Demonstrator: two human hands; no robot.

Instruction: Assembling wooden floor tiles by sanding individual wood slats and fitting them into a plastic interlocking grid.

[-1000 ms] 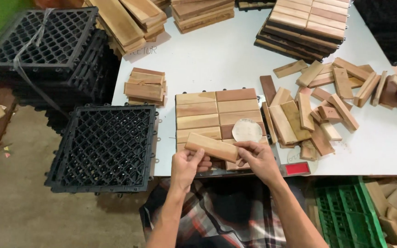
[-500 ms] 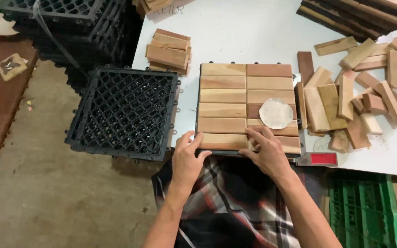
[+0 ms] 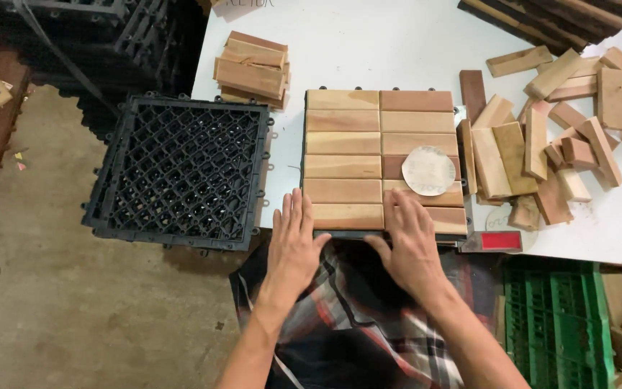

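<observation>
From my head camera, my left hand [image 3: 295, 245] lies flat and unclenched, fingers straight, at the near left corner of the wooden slat tile [image 3: 383, 162], which sits on the white table [image 3: 368, 50]. My right hand [image 3: 413, 248] rests open, palm down, on its near edge, grasping nothing. A round sanding disc [image 3: 428, 171] lies on the tile, an empty black plastic grid base [image 3: 181, 173] just left, loose wood blocks [image 3: 548, 144] right.
</observation>
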